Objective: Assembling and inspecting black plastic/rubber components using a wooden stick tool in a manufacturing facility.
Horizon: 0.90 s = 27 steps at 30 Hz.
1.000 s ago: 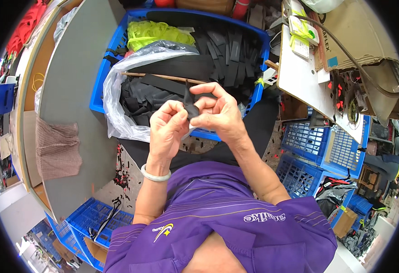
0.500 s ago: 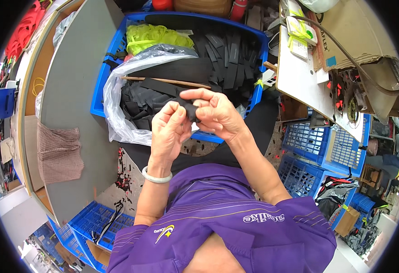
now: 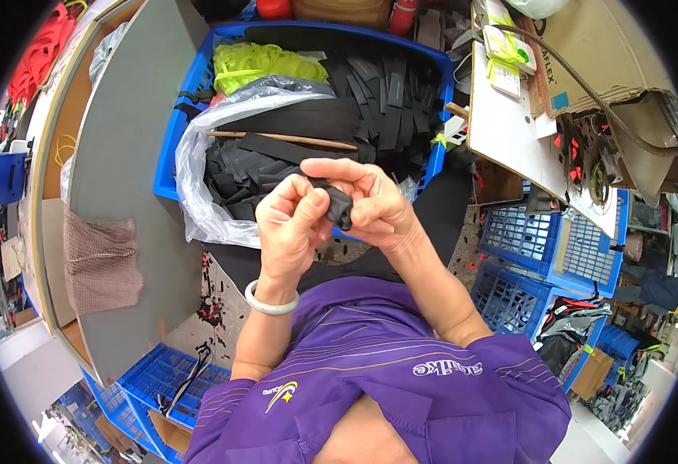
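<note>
My left hand [image 3: 291,224] and my right hand [image 3: 376,203] meet in front of me, both closed on one small piece of black fabric [image 3: 339,207]. The piece is bunched and folded, and the fingers cover part of it. Just beyond the hands stands a blue plastic crate [image 3: 166,155]. Inside it are many flat black strips [image 3: 391,116], a clear plastic bag [image 3: 196,193] around some of the strips, and a bundle of neon-yellow straps [image 3: 265,63]. A thin wooden stick [image 3: 285,139] lies across the strips.
At the left rises a grey panel [image 3: 134,170] with a checked brown cloth [image 3: 103,263] over it. A white board [image 3: 524,147] juts in from the right, above stacked blue baskets [image 3: 517,236]. Another blue basket [image 3: 170,379] sits at lower left. Scraps litter the floor [image 3: 219,309].
Both hands have moved slightly down and to the right. The black piece has turned in the fingers, and more of it shows between them.
</note>
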### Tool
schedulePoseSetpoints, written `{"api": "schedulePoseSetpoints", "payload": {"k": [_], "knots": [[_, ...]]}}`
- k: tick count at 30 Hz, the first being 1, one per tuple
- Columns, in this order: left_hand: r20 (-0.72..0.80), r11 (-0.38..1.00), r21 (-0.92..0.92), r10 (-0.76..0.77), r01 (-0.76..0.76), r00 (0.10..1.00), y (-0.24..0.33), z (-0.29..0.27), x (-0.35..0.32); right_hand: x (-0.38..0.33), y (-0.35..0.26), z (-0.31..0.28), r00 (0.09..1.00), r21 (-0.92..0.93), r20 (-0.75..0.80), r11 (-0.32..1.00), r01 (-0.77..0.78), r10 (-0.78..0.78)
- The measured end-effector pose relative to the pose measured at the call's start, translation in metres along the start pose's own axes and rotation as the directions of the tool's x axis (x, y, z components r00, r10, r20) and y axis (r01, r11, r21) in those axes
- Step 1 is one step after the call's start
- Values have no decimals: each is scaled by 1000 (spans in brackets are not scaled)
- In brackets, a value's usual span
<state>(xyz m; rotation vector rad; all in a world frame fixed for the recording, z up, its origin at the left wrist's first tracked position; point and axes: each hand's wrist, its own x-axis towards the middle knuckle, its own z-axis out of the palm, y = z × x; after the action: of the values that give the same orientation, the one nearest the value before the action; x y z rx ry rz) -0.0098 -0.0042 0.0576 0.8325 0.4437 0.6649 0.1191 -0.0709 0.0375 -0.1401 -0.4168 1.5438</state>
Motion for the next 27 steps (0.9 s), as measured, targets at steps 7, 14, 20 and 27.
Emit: {"api": "schedulePoseSetpoints", "payload": {"k": [7,14,20,27], "knots": [[-83,999,-36,1,-4,997,-5,0,4,-1,-2,-12,974,-129,-205,989,72,-98],[61,899,399,169,-179,984,-1,-17,2,-2,-6,4,905,-369,-386,929,29,-181],[303,262,848,473,-461,827,-10,-24,10,-2,4,4,854,-454,-455,891,20,-251],[303,217,876,446,-430,842,-7,-27,18,-3,9,9,829,-523,-486,852,-24,-275]]}}
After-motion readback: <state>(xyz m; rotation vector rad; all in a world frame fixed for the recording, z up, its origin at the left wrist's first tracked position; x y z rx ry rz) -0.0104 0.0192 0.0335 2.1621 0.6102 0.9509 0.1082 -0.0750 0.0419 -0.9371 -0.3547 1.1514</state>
